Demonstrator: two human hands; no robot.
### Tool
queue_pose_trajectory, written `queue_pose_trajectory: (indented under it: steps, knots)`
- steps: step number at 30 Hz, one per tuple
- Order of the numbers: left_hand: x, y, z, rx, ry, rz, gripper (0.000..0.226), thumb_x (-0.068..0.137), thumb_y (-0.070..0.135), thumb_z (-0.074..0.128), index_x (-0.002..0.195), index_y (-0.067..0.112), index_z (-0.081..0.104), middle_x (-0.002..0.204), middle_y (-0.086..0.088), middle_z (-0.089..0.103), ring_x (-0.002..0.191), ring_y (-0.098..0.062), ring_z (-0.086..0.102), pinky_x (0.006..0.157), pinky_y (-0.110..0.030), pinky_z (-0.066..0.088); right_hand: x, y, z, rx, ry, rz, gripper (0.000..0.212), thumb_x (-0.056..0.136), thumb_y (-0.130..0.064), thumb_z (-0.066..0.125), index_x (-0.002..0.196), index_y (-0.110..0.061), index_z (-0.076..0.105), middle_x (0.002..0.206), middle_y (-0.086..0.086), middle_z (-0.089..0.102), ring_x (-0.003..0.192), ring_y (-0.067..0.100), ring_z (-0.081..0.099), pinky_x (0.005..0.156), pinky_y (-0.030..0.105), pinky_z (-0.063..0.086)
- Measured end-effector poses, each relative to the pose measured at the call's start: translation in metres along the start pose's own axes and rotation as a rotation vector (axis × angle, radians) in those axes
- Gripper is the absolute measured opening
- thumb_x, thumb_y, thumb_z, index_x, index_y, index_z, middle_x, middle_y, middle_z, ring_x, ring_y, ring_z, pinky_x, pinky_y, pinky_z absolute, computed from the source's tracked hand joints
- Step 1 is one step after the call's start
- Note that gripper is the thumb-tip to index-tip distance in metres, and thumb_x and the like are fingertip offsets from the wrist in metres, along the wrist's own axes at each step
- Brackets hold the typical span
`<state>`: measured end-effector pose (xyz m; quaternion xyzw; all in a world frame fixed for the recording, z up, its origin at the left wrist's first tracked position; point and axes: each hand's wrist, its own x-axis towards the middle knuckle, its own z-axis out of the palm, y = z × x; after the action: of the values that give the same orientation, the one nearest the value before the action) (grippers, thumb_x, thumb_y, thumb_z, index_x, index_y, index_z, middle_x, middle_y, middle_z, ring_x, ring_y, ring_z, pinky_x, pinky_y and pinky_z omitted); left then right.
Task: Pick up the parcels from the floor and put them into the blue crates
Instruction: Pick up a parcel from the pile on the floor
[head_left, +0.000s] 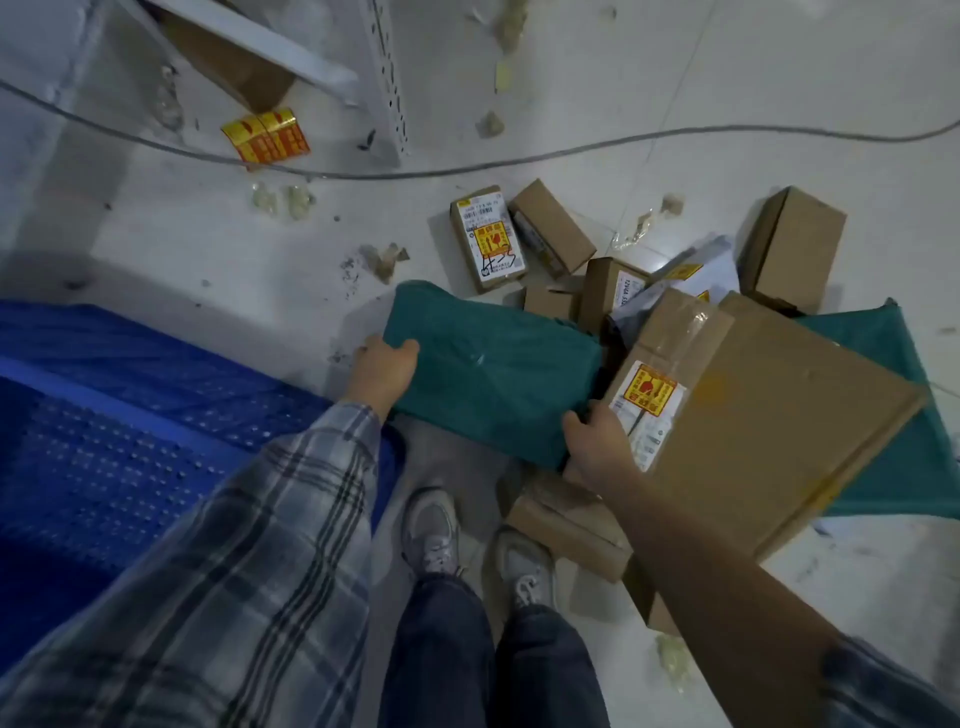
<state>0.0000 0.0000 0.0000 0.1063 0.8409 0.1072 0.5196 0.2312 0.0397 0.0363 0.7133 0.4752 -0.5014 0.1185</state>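
A teal soft parcel (488, 364) is held between both hands above the floor. My left hand (382, 371) grips its left edge and my right hand (597, 447) grips its lower right corner. The blue crate (130, 415) stands at the left, its rim just beside my left hand. To the right lies a large flat cardboard box (769, 415) with a yellow label, resting on a second teal bag (893, 415). Several smaller cardboard parcels (550, 234) lie behind on the floor, one with a white label (488, 239).
A cable (519, 161) runs across the pale floor behind the pile. A white metal shelf leg (387, 78) and a yellow-red carton (265, 136) stand at the back left. Another box (566, 525) lies by my shoes (431, 530). Scraps of tape litter the floor.
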Motion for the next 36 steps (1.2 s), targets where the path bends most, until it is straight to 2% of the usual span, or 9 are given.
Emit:
queue_pose_trajectory:
  steps: [7,12,15,18,23,27,30,33,36]
  knots:
    - [0.047,-0.012,0.002,0.004,-0.069,-0.159,0.063,0.096,0.039,0.035,0.145,0.001,0.023,0.146,-0.019,0.037,0.125,-0.034,0.045,0.099,-0.036,0.039,0.023,-0.010,0.012,-0.129,0.148,0.065,0.037,0.096,-0.037,0.039,0.113,-0.005,0.048,0.104,0.012,0.056,0.088,0.027,0.053,0.075,0.036,0.044]
    - [0.057,-0.019,0.010,-0.084,-0.119,-0.170,0.064,0.096,0.043,0.033,0.143,0.000,0.032,0.141,-0.017,0.043,0.122,-0.033,0.047,0.090,-0.031,0.038,0.029,-0.018,0.022,-0.085,0.143,0.090,0.054,0.092,-0.044,0.040,0.128,-0.004,0.038,0.123,0.014,0.051,0.108,0.034,0.053,0.091,0.049,0.048]
    - [0.059,-0.022,0.010,-0.191,-0.080,-0.193,0.072,0.092,0.051,0.035,0.144,0.002,0.031,0.142,-0.016,0.043,0.121,-0.033,0.048,0.100,-0.037,0.042,0.024,-0.024,0.023,0.120,0.130,0.071,0.052,0.091,-0.042,0.045,0.130,-0.008,0.036,0.117,0.008,0.051,0.102,0.028,0.053,0.086,0.043,0.049]
    - [0.053,-0.019,0.003,-0.169,0.071,-0.166,0.071,0.093,0.050,0.037,0.144,0.001,0.029,0.145,-0.017,0.039,0.125,-0.033,0.046,0.104,-0.038,0.040,0.013,-0.030,0.025,0.306,0.098,-0.006,0.040,0.090,-0.037,0.051,0.121,-0.016,0.037,0.109,0.000,0.049,0.094,0.020,0.052,0.077,0.036,0.046]
    - [0.034,-0.007,-0.021,-0.183,0.239,-0.065,0.069,0.094,0.050,0.030,0.144,0.003,0.026,0.147,-0.014,0.033,0.127,-0.032,0.042,0.106,-0.043,0.037,-0.008,-0.033,0.021,0.378,0.117,-0.086,0.038,0.085,-0.038,0.062,0.111,-0.028,0.036,0.121,-0.004,0.031,0.107,0.019,0.040,0.083,0.036,0.040]
    - [0.024,-0.003,-0.039,-0.227,0.257,-0.087,0.071,0.095,0.054,0.025,0.146,0.005,0.024,0.149,-0.014,0.031,0.130,-0.033,0.039,0.108,-0.043,0.034,-0.023,-0.034,0.004,0.537,0.044,-0.159,0.040,0.082,-0.028,0.070,0.109,-0.019,0.041,0.116,-0.002,0.050,0.103,0.014,0.053,0.068,0.013,0.049]
    - [0.017,-0.001,-0.043,-0.249,0.259,-0.078,0.073,0.093,0.057,0.025,0.145,0.005,0.027,0.148,-0.015,0.033,0.129,-0.034,0.039,0.108,-0.046,0.034,-0.029,-0.031,-0.001,0.540,0.014,-0.169,0.069,0.076,-0.031,0.075,0.132,-0.027,0.033,0.127,-0.007,0.043,0.116,0.013,0.043,0.089,0.024,0.043]
    - [0.008,-0.001,-0.042,-0.258,0.276,-0.103,0.077,0.093,0.059,0.026,0.147,0.004,0.022,0.151,-0.015,0.030,0.132,-0.034,0.037,0.110,-0.046,0.032,-0.029,-0.028,-0.008,0.631,-0.055,-0.086,0.118,0.054,-0.056,0.079,0.149,-0.035,0.012,0.144,-0.007,0.034,0.130,0.017,0.037,0.105,0.038,0.038]
    - [-0.001,-0.004,-0.040,-0.333,0.287,-0.130,0.080,0.092,0.060,0.029,0.147,0.003,0.023,0.150,-0.015,0.032,0.130,-0.034,0.039,0.109,-0.046,0.034,-0.029,-0.027,-0.017,0.465,-0.121,-0.098,0.133,0.033,-0.076,0.076,0.147,-0.030,0.026,0.146,-0.005,0.035,0.134,0.023,0.038,0.108,0.044,0.039]
